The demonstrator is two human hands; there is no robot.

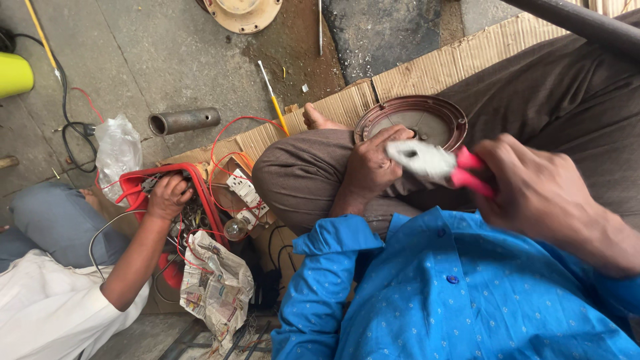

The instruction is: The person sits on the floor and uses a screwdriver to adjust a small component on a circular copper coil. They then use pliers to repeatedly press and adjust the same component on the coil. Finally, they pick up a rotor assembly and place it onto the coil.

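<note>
Concrete floor with flattened cardboard under crossed legs; right hand closed round pink-handled pliers, blurred, pliers head pointing toward left hand; left hand curled, fingers on rim of round brown metal cover resting on knee, grip unclear; beyond left hand, co-worker's hand inside red crate of wires; yellow screwdriver on floor beyond cover

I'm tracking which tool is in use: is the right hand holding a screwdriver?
No. The right hand grips red-handled pliers; the yellow screwdriver lies on the floor.
</note>
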